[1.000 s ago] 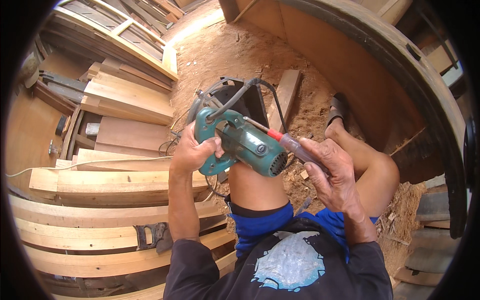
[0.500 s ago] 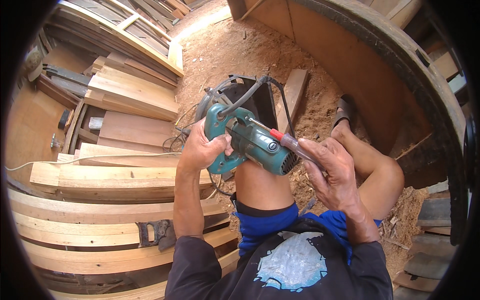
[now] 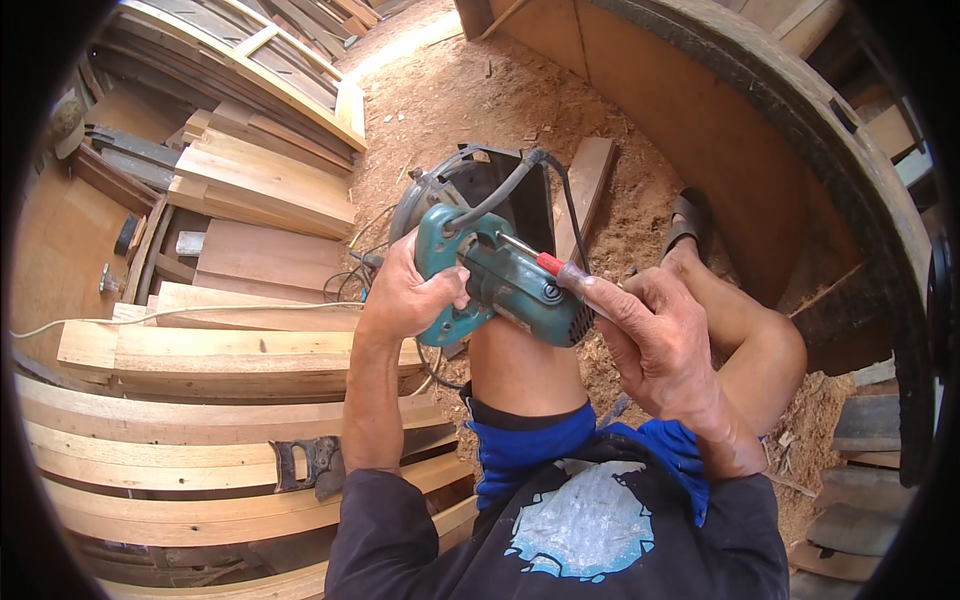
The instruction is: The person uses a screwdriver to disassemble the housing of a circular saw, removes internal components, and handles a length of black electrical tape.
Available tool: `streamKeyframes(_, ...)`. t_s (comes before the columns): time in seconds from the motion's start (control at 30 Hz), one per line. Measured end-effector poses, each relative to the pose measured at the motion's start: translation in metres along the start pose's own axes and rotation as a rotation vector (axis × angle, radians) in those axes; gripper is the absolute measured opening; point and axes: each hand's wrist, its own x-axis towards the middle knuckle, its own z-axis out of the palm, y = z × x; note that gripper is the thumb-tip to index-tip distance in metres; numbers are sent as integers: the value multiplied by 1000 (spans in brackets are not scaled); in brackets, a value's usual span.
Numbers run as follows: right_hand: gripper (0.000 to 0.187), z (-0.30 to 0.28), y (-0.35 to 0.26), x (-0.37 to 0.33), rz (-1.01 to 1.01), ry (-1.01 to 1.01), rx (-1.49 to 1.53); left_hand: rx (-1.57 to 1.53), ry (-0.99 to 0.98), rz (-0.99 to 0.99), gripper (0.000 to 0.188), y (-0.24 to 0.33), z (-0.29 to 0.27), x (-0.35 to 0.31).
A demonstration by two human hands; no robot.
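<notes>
A teal circular saw (image 3: 525, 298) rests across my bent knee, its dark base plate and guard on the far side. My left hand (image 3: 415, 290) is wrapped round the saw's rear handle. In my right hand (image 3: 665, 335) is a screwdriver (image 3: 570, 276) with a clear and red handle, gripped from behind. Its metal tip points left and meets the saw's body near the top of the handle; what it touches there is too small to make out. A thick grey cord sleeve (image 3: 505, 188) arches over the handle's top.
Stacked planks (image 3: 240, 350) fill the left side, with a handsaw (image 3: 305, 465) lying on them. Sawdust covers the ground (image 3: 470, 95) ahead, where a loose board (image 3: 587, 190) lies. A large curved wooden panel (image 3: 720, 130) stands at the right. A thin pale cable (image 3: 200, 312) crosses the planks.
My right hand has shifted slightly and its grip on the screwdriver has turned, with the fingers now further over the handle. The saw and my left hand are almost unmoved.
</notes>
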Motion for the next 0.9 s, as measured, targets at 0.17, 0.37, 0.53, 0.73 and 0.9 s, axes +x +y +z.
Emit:
streamKeyframes(0.17,29,-16,2,15,596,-152,357,47,-20,14,34,-4,-2,-2)
streamKeyframes(0.37,26,-9,9,3,176,-91,-14,61,-1,23,60,1,6,0)
streamKeyframes(0.53,19,-1,12,2,141,104,41,85,-20,21,69,10,13,0)
streamKeyframes(0.73,14,-12,14,1,208,-71,103,71,0,6,68,9,16,0)
streamKeyframes(0.9,14,-6,14,-8,45,-19,-48,79,-19,-7,41,5,14,2)
